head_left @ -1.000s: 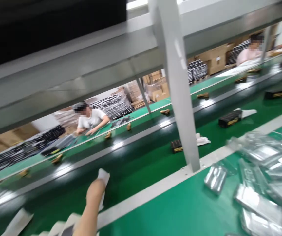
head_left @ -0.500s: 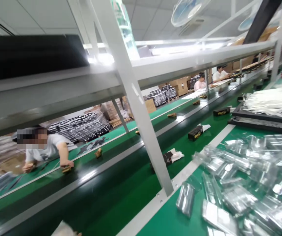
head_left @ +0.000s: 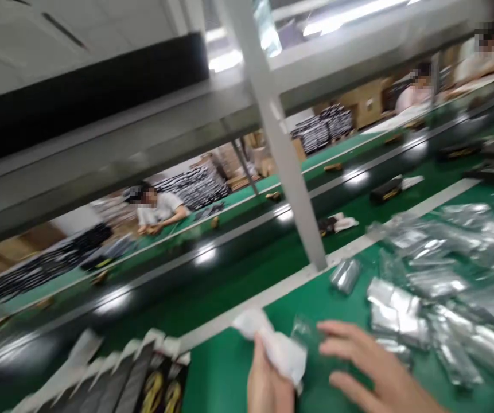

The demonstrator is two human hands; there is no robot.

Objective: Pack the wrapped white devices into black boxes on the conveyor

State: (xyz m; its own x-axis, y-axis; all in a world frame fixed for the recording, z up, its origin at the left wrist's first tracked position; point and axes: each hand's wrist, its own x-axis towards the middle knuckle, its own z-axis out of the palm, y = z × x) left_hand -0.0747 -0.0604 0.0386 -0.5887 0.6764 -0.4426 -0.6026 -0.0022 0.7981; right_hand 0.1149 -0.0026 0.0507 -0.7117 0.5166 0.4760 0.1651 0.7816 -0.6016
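Note:
Low in the view, my left hand [head_left: 268,381] is closed on a soft white bundle [head_left: 275,347], perhaps cloth or thin wrapping; blur hides its exact kind. Just right of it, my right hand [head_left: 367,367] has its fingers stretched apart and holds nothing I can see. A blurred bit of clear plastic [head_left: 302,328] shows between the bundle and the right fingertips; whether either hand touches it I cannot tell. Beyond the right hand, clear shiny plastic packets [head_left: 397,312] lie heaped on the green tabletop [head_left: 212,367].
Black boxes with gold print [head_left: 152,384] stand in a row at lower left, white material poking out on top. More such boxes [head_left: 386,189] lie on the green conveyor [head_left: 212,292]. A slanted grey post [head_left: 290,172] rises from the table edge. Co-workers [head_left: 160,209] sit across the line.
The view has swung left and down. Both my hands and the row of black boxes now show. The co-worker opposite has drawn an outstretched arm back from the belt.

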